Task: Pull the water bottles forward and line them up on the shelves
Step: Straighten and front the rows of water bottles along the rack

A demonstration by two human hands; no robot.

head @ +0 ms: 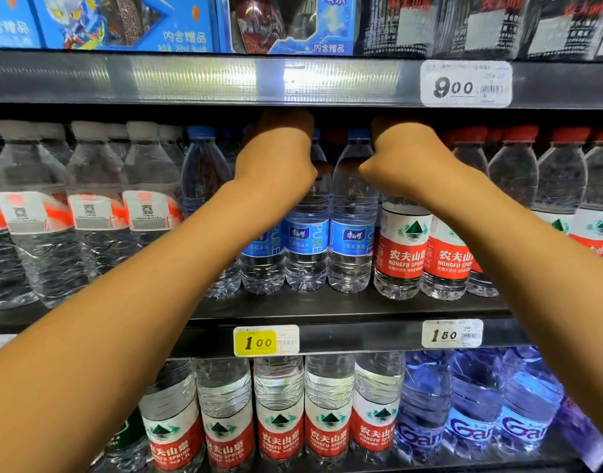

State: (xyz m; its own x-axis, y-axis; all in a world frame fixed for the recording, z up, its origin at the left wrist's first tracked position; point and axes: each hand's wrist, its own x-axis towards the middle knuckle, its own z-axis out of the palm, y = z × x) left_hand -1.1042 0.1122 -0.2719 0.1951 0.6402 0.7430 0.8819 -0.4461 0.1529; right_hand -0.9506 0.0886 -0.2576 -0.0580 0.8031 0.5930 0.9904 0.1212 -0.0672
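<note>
On the middle shelf (358, 307) stand clear water bottles. Blue-label bottles (353, 240) are in the centre, red-label Nongfu bottles (400, 254) to their right, and white-capped bottles (95, 199) on the left. Both arms reach in over the bottle tops, just under the upper shelf. My left hand (279, 148) is above the blue-label bottles, with its thumb by a bottle shoulder. My right hand (405, 155) covers the top of the nearest red-label bottle, and its thumb touches a blue-capped bottle. The fingers of both hands are hidden in the dark behind the front row.
The upper shelf edge (225, 80) sits close above my hands and carries a 9.00 tag (465, 84). Blue boxes (129, 22) and black packs (481, 25) stand on it. Below are larger red-label bottles (279, 428) and blue bottles (474, 414), with price tags 1.00 (265, 341) and 1.50 (452, 333).
</note>
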